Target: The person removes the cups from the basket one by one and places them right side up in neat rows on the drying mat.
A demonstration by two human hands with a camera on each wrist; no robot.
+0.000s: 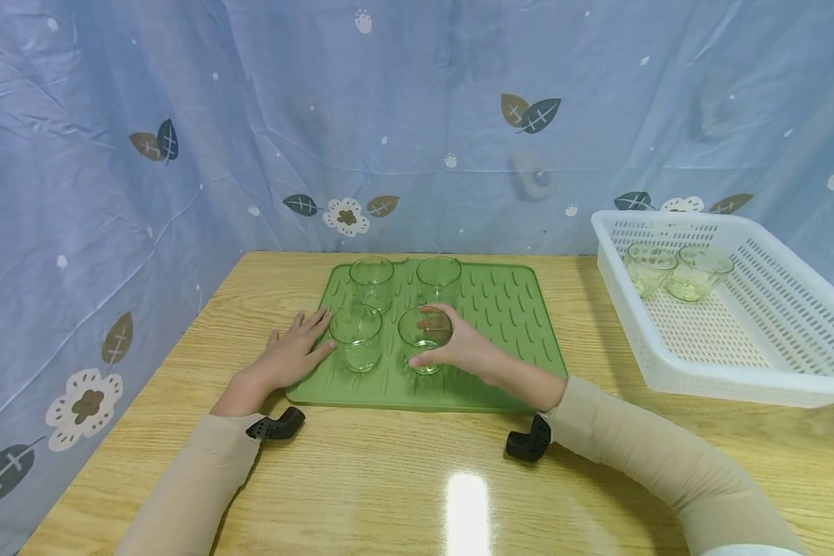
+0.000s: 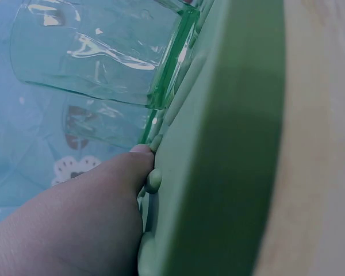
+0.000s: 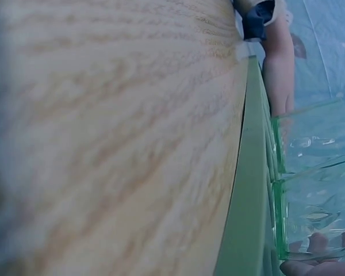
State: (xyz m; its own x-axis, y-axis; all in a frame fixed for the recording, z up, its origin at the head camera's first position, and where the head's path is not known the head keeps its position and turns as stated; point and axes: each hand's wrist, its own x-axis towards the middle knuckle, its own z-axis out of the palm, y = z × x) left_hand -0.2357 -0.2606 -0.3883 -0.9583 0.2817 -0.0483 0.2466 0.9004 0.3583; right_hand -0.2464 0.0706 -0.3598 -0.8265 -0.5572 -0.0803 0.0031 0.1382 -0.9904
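Several clear greenish drinking glasses stand upright on a green ridged drying mat (image 1: 500, 340). My right hand (image 1: 466, 347) curls its thumb and fingers round the front right glass (image 1: 425, 332), whose base appears to be on the mat. Flat on the mat's left edge rests my left hand (image 1: 292, 355), fingers spread, beside the front left glass (image 1: 357, 340). In the left wrist view my thumb (image 2: 98, 201) lies on the mat near that glass (image 2: 98, 52). Behind stand a back left glass (image 1: 371, 282) and a back right glass (image 1: 439, 279).
A white perforated plastic basket (image 1: 750, 378) stands to the right on the wooden table (image 1: 361, 486). Two more glasses, one left (image 1: 648, 269) and one right (image 1: 698, 274), sit inside it. A blue patterned curtain (image 1: 417, 116) hangs behind and along the left side.
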